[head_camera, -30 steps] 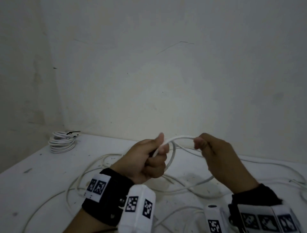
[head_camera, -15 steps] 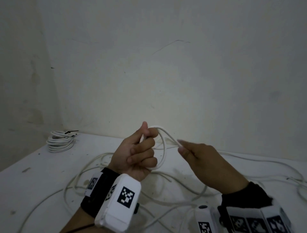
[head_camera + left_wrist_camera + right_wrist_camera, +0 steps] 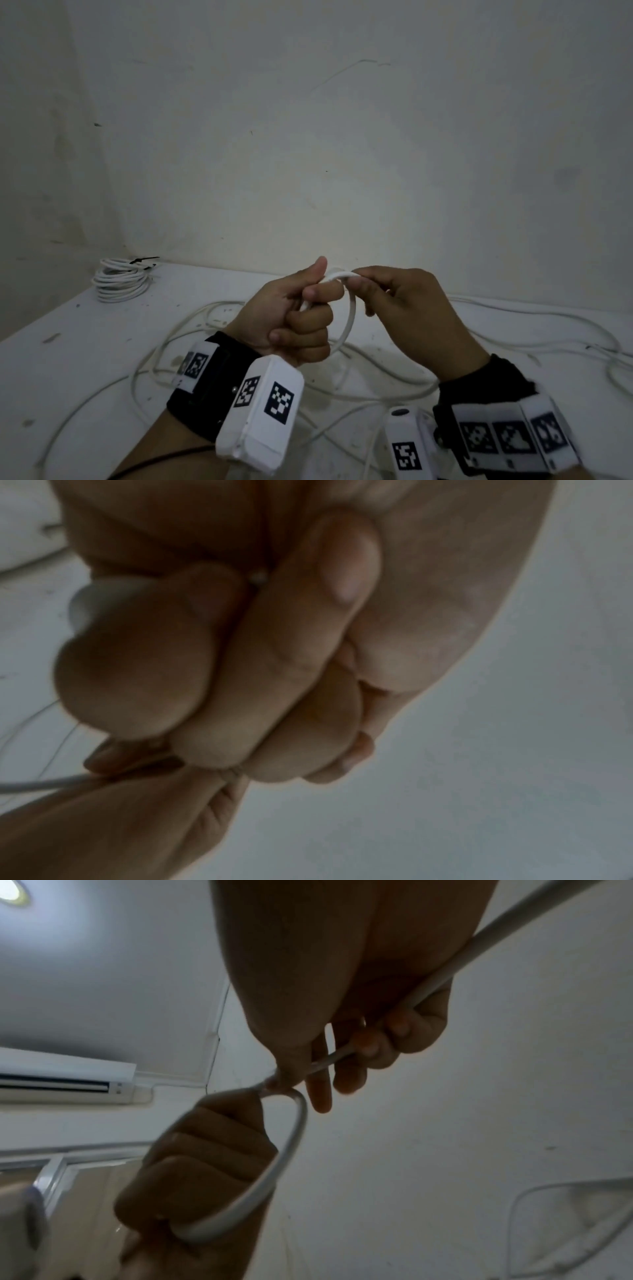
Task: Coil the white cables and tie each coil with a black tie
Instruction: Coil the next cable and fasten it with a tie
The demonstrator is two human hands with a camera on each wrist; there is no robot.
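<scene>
White cable (image 3: pixel 350 318) loop in fisted left hand (image 3: pixel 291 318); right hand (image 3: pixel 411 315) fingers (image 3: pixel 363 279) pinching its top

- white table (image 3: pixel 61 363), pretty scuffed, dark specks and smudges all over the top, pushed right up against the wall
- far left corner: a finished coil of white cable (image 3: pixel 120 283) lying flat, with a black tie (image 3: pixel 143 261) cinched at its top edge, tail sticking out to the right
- the rest is loose white cable (image 3: pixel 534 310) sprawled in big lazy loops across the middle and right side, strands crossing over each other, well apart from that coil
</scene>
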